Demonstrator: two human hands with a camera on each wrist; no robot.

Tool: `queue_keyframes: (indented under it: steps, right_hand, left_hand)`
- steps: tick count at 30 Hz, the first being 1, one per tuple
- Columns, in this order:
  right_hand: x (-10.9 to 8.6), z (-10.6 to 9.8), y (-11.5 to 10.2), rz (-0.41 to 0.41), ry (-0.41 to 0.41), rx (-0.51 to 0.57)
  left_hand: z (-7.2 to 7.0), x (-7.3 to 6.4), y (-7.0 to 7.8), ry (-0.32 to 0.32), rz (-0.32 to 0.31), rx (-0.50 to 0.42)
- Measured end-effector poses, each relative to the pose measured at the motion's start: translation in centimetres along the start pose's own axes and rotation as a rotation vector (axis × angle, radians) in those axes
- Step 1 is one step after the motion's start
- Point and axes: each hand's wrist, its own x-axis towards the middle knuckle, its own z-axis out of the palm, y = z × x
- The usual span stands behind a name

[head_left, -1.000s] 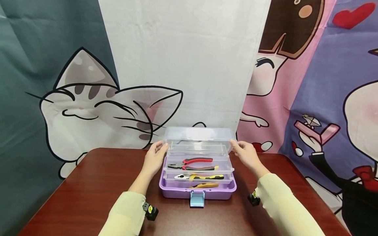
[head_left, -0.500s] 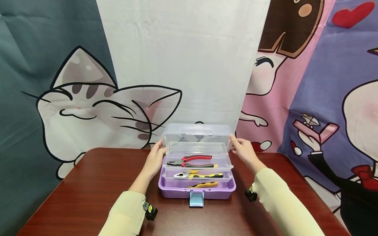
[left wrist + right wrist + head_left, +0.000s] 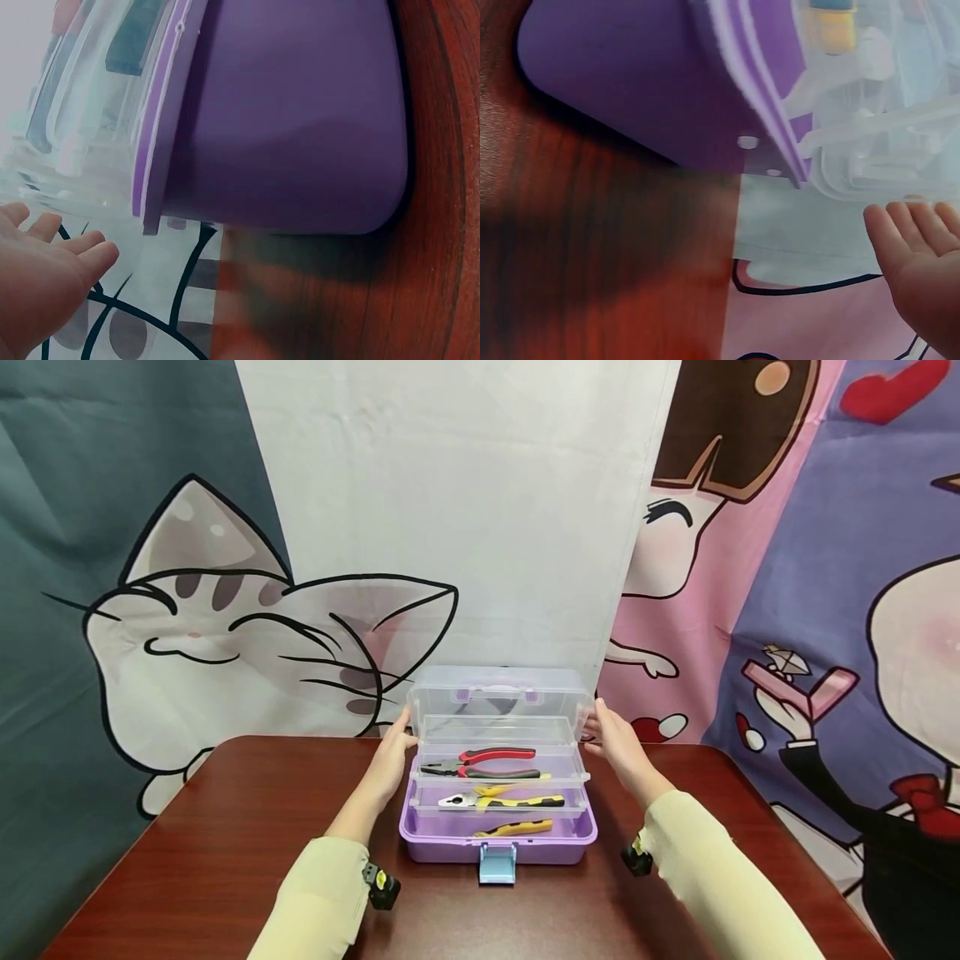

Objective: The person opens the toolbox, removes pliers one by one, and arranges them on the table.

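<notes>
A purple toolbox (image 3: pixel 450 853) stands on the table with its clear lid (image 3: pixel 498 681) tilted up at the back and its clear trays fanned out. Red-and-black-handled pliers (image 3: pixel 495 772) lie in an upper tray. Below them are yellow-and-black pliers (image 3: pixel 521 802), and a yellow-handled tool (image 3: pixel 513 829) rests in the bottom. My left hand (image 3: pixel 387 767) is at the lid's left side, fingers extended and spread in the left wrist view. On the other side, my right hand (image 3: pixel 621 750) has straight fingers (image 3: pixel 904 229) right at the clear plastic's edge.
A light blue latch (image 3: pixel 497 867) hangs down at the toolbox's front. The reddish-brown wooden table (image 3: pixel 247 827) extends to both sides. Close behind it hangs a cartoon-printed cloth (image 3: pixel 450 510).
The lid has swung further up and back, showing its purple hinge or catch pieces. Both hands have gone from gripping its corners to straighter fingers along its sides. The trays have spread slightly.
</notes>
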Motion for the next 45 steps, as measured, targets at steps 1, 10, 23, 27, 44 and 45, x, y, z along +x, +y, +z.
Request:
queue_keyframes:
  steps: [1,10,23,27,44,45]
  right_hand:
    - [-0.1,0.0,0.1,-0.001,0.0,0.026]
    - [-0.6,-0.2,1.5,-0.037,-0.041,0.115]
    - [-1.2,0.6,3.1,-0.033,-0.25,0.242]
    - [-1.2,0.6,3.3,-0.022,-0.265,0.229]
    - [-2.1,0.8,3.4,-0.034,-0.259,0.251]
    - [-2.2,0.9,3.4,-0.037,-0.257,0.249]
  left_hand:
    - [0.0,0.0,0.0,-0.01,0.003,-0.024]
    - [-0.2,0.1,-0.6,-0.074,-0.006,-0.107]
    - [0.2,0.4,-1.3,-0.081,-0.072,-0.21]
    - [0.3,0.5,-1.3,-0.08,-0.095,-0.209]
    - [0.7,-0.5,-0.8,-0.054,-0.044,-0.073]
    - [0.7,-0.6,-0.6,-0.056,-0.045,-0.068]
